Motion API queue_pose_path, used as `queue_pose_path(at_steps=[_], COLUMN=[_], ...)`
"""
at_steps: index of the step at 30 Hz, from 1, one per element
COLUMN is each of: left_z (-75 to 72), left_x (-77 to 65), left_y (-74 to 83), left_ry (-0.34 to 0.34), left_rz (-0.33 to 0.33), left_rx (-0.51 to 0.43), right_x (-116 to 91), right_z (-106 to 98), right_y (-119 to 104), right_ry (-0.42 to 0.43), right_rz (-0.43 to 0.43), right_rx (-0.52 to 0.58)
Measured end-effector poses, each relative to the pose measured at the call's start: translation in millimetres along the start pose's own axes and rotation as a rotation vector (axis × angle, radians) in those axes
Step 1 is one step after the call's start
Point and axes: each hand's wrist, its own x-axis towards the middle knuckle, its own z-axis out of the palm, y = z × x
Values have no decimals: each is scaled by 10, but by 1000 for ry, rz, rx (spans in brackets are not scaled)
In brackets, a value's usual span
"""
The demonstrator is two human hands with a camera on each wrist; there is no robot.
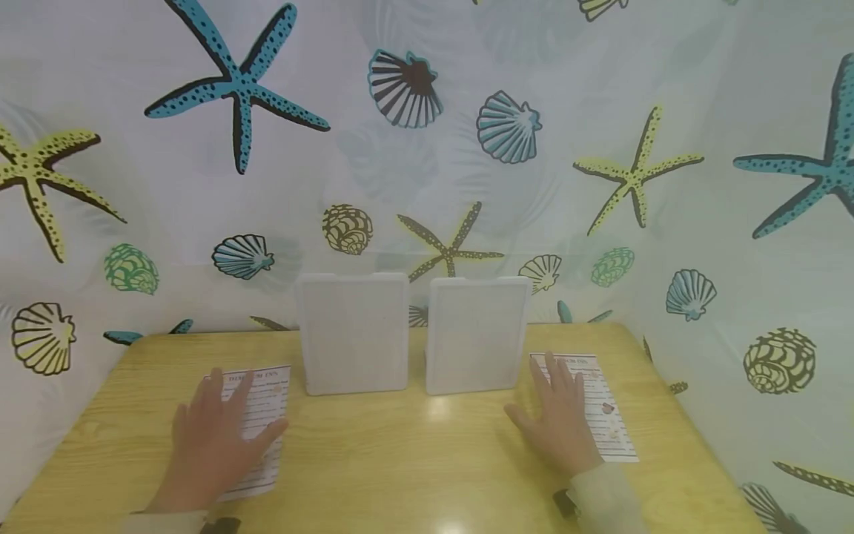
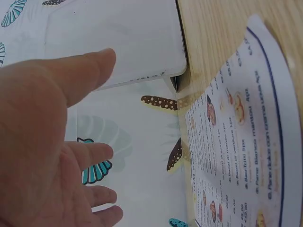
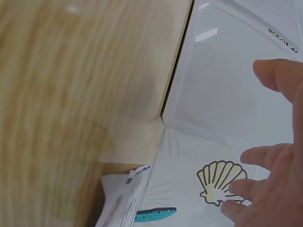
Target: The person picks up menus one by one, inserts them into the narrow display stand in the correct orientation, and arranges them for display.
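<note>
Two printed paper menus lie on the table, one at each side. My left hand point(image 1: 215, 437) is over the left menu point(image 1: 267, 408), its fingers spread and holding nothing. In the left wrist view this menu point(image 2: 236, 127) has a curled edge, and the thumb and fingers look apart from it. My right hand point(image 1: 559, 415) is over the inner part of the right menu point(image 1: 608, 415), fingers extended and nothing held. Part of each menu is hidden under the hands. Between the hands stand two upright white panels, the left panel point(image 1: 353, 334) and the right panel point(image 1: 477, 337).
A wooden table point(image 1: 400, 460) runs up to a white curtain point(image 1: 373, 170) printed with starfish and shells. The curtain borders the table at the back and on both sides. The two panels stand near the back edge with a narrow gap between them.
</note>
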Motion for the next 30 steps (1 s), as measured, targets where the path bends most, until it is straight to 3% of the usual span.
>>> queue_pose_path(at_steps=[7, 16, 22, 30], left_z=[-13, -16, -39, 0], left_x=[-39, -59, -61, -66], left_y=[-32, -146, -207, -255], left_ry=[-12, -192, -242, -299], left_rz=[-30, -176, -273, -312], left_rx=[19, 16, -27, -30], right_x=[3, 0, 0, -1], right_z=[0, 18, 36, 56], right_y=[3, 6, 9, 18], right_ry=[-10, -10, -23, -24], right_rz=[-5, -10, -2, -11], right_rx=[17, 5, 8, 1])
